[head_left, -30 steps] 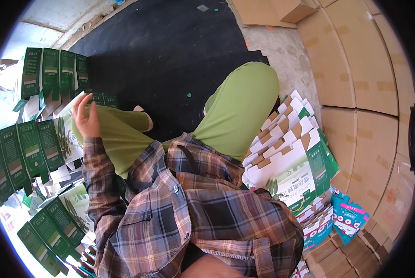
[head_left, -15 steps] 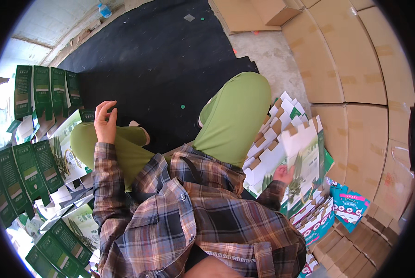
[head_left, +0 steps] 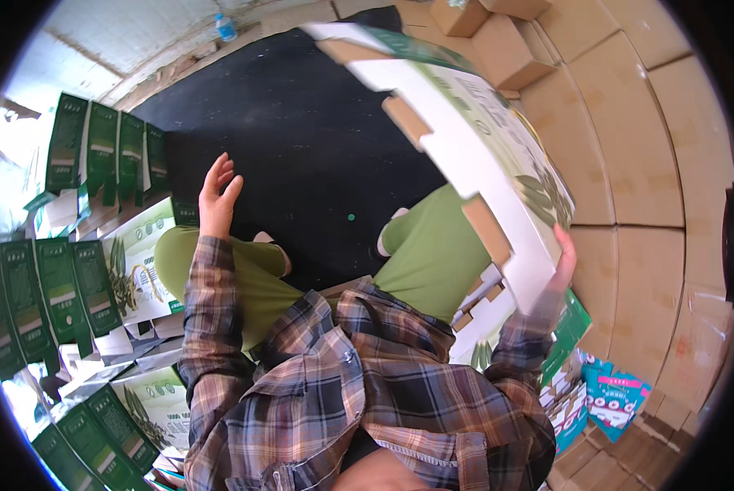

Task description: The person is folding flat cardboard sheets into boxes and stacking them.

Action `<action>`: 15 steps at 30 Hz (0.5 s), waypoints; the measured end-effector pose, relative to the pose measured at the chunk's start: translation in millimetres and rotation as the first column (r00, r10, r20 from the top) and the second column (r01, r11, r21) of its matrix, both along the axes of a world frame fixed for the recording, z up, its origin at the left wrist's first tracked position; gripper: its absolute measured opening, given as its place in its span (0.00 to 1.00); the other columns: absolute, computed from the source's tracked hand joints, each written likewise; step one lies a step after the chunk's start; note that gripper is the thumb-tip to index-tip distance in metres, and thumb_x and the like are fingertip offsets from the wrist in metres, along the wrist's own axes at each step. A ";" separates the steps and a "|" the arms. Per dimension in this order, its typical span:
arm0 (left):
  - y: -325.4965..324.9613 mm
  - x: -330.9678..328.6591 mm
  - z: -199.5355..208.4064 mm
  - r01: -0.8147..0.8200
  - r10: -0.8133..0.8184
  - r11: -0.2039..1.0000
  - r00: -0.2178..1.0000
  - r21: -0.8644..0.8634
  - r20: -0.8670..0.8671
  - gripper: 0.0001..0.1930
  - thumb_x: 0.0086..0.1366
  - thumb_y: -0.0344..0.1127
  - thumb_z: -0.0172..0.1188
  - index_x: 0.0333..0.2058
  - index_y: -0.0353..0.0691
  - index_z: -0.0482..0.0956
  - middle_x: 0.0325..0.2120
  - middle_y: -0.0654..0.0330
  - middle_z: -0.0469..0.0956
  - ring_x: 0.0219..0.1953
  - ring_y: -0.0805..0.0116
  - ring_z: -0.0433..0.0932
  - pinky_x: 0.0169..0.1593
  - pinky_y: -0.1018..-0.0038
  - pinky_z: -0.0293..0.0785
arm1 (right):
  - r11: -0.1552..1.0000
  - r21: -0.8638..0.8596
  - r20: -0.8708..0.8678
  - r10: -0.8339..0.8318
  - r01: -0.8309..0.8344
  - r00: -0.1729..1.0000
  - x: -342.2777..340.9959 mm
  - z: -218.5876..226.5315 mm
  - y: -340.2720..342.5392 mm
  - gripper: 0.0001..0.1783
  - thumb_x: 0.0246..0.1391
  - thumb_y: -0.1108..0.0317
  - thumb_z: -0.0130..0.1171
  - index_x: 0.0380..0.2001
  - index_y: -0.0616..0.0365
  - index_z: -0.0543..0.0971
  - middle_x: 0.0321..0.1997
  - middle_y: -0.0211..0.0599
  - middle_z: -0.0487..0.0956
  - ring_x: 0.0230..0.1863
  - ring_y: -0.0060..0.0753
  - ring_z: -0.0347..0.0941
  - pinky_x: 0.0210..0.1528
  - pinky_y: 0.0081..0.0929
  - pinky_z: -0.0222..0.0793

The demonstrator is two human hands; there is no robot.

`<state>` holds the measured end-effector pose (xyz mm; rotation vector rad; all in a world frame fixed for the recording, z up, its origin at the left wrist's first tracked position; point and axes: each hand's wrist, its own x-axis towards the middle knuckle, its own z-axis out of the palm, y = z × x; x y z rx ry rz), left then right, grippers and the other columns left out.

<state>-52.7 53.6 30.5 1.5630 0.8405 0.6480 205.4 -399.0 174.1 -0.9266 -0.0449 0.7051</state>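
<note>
The right hand [head_left: 564, 260] is clamping the near right edge of a green-and-white carton blank [head_left: 485, 164], which is slanting across the right leg [head_left: 420, 258] toward the far side, while the left hand [head_left: 217, 203] is hovering at left, fingers parted, before the black mat [head_left: 301, 114].

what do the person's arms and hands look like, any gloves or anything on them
The left hand and right hand are bare, without gloves. Both arms wear long plaid sleeves, checked in brown, tan and dark tones with thin pale lines, matching the shirt.
</note>
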 end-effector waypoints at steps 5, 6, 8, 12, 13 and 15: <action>4.1 1.7 33.6 -0.064 0.084 0.996 0.897 -0.060 0.434 0.36 0.59 0.30 0.58 0.64 0.42 0.52 0.63 0.55 0.55 0.63 0.64 0.56 0.61 0.69 0.58 | 0.938 -0.248 -0.159 0.208 -0.243 0.965 44.9 7.8 74.2 0.24 0.54 0.59 0.46 0.47 0.67 0.72 0.43 0.48 0.78 0.40 0.40 0.77 0.46 0.32 0.72; 8.6 -1.1 34.5 -0.062 0.067 0.998 0.842 -0.028 0.535 0.35 0.59 0.30 0.58 0.64 0.41 0.53 0.63 0.56 0.55 0.63 0.64 0.56 0.62 0.69 0.56 | 0.934 -0.245 -0.160 0.227 -0.261 0.961 58.5 -0.1 84.4 0.24 0.54 0.59 0.46 0.47 0.67 0.72 0.43 0.48 0.78 0.40 0.40 0.77 0.46 0.32 0.72; 19.8 -10.8 31.7 -0.049 0.043 0.999 0.770 -0.009 0.637 0.25 0.59 0.32 0.60 0.55 0.37 0.66 0.58 0.56 0.64 0.61 0.64 0.60 0.64 0.69 0.53 | 0.828 -0.274 -0.191 0.452 -0.489 0.871 97.1 -32.4 98.9 0.23 0.53 0.58 0.48 0.46 0.65 0.73 0.41 0.46 0.79 0.36 0.38 0.78 0.41 0.29 0.74; 24.4 -32.0 30.1 0.024 0.089 0.988 0.729 -0.155 0.679 0.11 0.60 0.32 0.60 0.42 0.39 0.74 0.39 0.59 0.76 0.49 0.65 0.72 0.57 0.67 0.64 | 0.922 -0.244 -0.130 0.276 -0.300 0.952 102.7 -53.5 142.8 0.17 0.54 0.51 0.50 0.32 0.53 0.76 0.29 0.33 0.79 0.23 0.28 0.73 0.19 0.29 0.69; 24.2 -33.9 23.0 -0.064 0.230 0.960 0.734 -0.273 0.639 0.12 0.61 0.32 0.60 0.43 0.39 0.74 0.38 0.61 0.77 0.43 0.69 0.75 0.51 0.69 0.69 | 0.886 -0.331 -0.155 0.289 -0.325 0.945 113.6 -66.8 148.4 0.18 0.55 0.50 0.49 0.32 0.53 0.76 0.27 0.31 0.77 0.23 0.28 0.73 0.20 0.29 0.69; 17.3 -22.7 21.7 -0.094 0.269 0.946 0.764 -0.311 0.586 0.11 0.61 0.31 0.60 0.42 0.39 0.75 0.39 0.62 0.77 0.42 0.72 0.74 0.48 0.72 0.69 | 0.824 -0.478 -0.175 0.250 -0.304 0.952 135.8 -90.1 161.0 0.20 0.56 0.48 0.47 0.32 0.53 0.76 0.24 0.28 0.74 0.24 0.27 0.72 0.23 0.29 0.69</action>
